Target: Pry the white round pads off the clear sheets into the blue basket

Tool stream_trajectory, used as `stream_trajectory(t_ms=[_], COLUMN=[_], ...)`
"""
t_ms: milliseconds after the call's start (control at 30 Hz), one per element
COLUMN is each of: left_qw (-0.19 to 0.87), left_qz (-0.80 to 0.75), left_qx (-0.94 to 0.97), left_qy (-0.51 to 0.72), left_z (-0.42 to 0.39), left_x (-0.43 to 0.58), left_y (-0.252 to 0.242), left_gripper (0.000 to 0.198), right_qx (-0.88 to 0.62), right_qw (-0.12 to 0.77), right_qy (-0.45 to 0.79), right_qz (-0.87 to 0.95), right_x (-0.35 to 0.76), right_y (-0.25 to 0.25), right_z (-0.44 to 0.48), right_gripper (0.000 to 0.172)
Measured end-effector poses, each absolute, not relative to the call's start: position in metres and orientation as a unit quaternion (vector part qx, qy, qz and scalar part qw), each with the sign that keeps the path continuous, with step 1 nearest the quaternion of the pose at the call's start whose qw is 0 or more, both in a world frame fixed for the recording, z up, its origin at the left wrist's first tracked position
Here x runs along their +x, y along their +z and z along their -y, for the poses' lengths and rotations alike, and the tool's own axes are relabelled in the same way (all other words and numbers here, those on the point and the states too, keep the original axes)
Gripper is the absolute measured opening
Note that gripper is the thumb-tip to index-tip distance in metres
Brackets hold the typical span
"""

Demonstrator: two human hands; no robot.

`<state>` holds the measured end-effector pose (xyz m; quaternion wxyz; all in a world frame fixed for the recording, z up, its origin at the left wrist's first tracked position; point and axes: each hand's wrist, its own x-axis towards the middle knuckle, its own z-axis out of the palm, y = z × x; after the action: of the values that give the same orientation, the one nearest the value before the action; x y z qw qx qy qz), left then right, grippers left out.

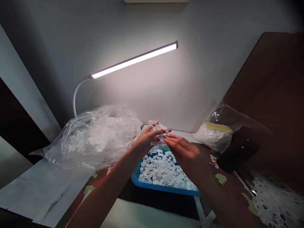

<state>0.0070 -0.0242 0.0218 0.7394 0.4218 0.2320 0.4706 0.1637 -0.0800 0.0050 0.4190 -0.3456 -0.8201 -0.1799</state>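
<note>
Over blue basket: left fingers pinch holed sheet | right fingers touch it, pinch unclear | likely working sheet; next needs steadiness

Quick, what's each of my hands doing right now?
Left hand: closed on a white perforated sheet, thumb across its face.
Right hand: fingers at the sheet's edge; whether they grip it cannot be told.

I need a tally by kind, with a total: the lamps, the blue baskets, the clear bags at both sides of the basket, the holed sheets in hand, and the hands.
Lamp: 1
Blue basket: 1
Clear bags: 2 (left bag, right bag)
Holed white sheet, in hand: 1
Hands: 2 (left hand, right hand)
Total: 7
</note>
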Motion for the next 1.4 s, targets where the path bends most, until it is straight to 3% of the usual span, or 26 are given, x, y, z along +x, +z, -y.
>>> stream_trajectory(t_ms=[267,367,567,833,1133,1400], left_qw=[0.732,0.739,0.776,0.808,0.775,0.777], left_qz=[-0.236,-0.237,-0.199,-0.159,-0.188,-0.23], left_qx=[0.45,0.452,0.418,0.405,0.435,0.39], left_qy=[0.454,0.44,0.428,0.398,0.419,0.438], left_z=[0.028,0.035,0.041,0.044,0.052,0.046], left_x=[0.007,0.01,0.016,0.017,0.022,0.026], left_y=[0.023,0.025,0.024,0.029,0.027,0.023], left_gripper=[0.028,0.027,0.024,0.02,0.022,0.02], right_qx=[-0.394,-0.416,-0.371,-0.337,-0.415,-0.354], right_qw=[0.422,0.431,0.423,0.437,0.42,0.406], right_qy=[-0.153,-0.195,-0.229,-0.229,-0.193,-0.227], right_qz=[0.802,0.777,0.795,0.802,0.784,0.811], right_x=[0.168,0.164,0.151,0.153,0.153,0.155], right_y=[0.012,0.011,0.01,0.006,0.006,0.012], right_z=[0.081,0.084,0.09,0.087,0.089,0.094], right_gripper=[0.021,0.015,0.027,0.03,0.015,0.011])
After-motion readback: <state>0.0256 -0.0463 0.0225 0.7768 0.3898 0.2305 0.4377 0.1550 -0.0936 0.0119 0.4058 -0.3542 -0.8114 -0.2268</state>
